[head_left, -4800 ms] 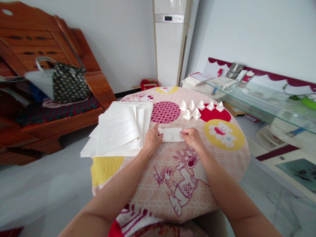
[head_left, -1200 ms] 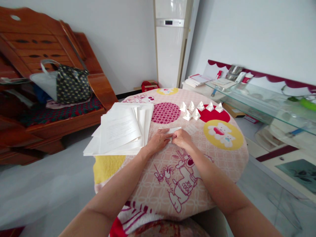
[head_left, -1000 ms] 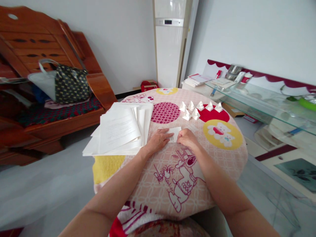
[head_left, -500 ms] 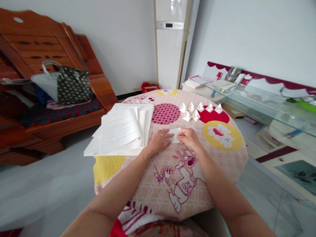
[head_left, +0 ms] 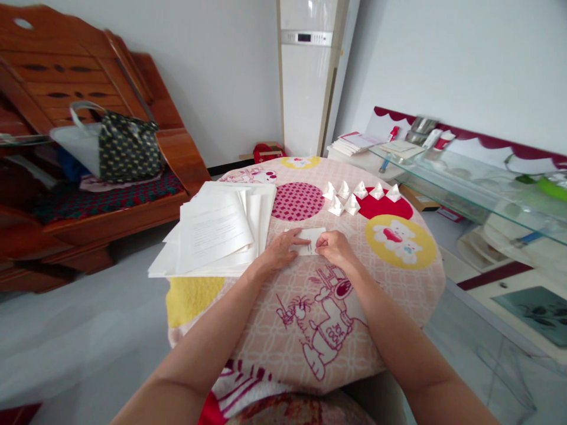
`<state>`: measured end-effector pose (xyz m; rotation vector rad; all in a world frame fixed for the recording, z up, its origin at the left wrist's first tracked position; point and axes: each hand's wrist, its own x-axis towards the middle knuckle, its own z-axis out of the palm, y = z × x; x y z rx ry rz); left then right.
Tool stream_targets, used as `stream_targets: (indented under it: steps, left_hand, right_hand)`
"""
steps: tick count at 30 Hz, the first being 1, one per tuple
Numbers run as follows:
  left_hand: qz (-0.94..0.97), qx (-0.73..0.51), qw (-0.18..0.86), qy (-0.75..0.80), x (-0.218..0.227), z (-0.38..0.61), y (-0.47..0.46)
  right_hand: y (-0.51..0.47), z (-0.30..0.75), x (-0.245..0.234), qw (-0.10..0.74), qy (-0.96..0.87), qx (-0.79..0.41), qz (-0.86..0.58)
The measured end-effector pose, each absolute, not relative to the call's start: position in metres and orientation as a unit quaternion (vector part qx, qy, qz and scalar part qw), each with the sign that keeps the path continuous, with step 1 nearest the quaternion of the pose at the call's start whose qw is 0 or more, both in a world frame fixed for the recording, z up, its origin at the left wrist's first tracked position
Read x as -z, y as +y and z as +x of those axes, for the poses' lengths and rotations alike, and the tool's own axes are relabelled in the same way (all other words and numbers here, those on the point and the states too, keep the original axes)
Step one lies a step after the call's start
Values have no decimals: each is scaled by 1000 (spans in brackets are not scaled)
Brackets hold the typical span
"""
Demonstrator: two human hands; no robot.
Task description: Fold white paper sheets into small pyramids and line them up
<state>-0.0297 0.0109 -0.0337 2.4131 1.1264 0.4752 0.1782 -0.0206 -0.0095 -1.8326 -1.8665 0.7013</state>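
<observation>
A small folded piece of white paper lies on the cloth-covered table, with a few dark marks on it. My left hand rests over its left part, fingers stretched out and pressing it down. At the paper's right side my right hand is closed, thumb and fingertips pinching the edge. Beyond the hands stand several small folded white paper shapes, pointed at the top. To the left is a stack of white sheets, the top one printed with lines of text.
The round table wears a pink patterned cloth. A glass shelf with cups and papers runs along the right. On the left stands a wooden bench bearing a dotted bag. A tall white air conditioner stands behind.
My left hand has shifted slightly left on the paper, uncovering more of its marks. My right hand has moved slightly left, still pinching the right side. The camera view has tilted a little.
</observation>
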Motion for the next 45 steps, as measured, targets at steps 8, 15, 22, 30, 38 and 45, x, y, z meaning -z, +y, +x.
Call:
stream_targets:
  steps: [8,15,22,30,38,45]
  left_hand:
    - [883,-186,236,361,32,-46,9]
    - [875,-207,232,372,39,-50,10]
    - [836,-311,186,413,44,-35,12]
    - [860,-266,179,397,45,-24,5]
    - [835,-366,138,387,30,-19,-3]
    - [842,-415,150,309,19,-20,-10]
  right_hand:
    - [-21,178,9,216,-675,-252,-659]
    - [-21,187,11,227,-656,-262,-670]
    - [-16,206,9,224,-615,-221,-723]
    - [-15,202,15,303,-589,-305,-685]
    - [-26,196,5,370,-663,-352,-548]
    - [-28,202,3,426,-608,-426,-517]
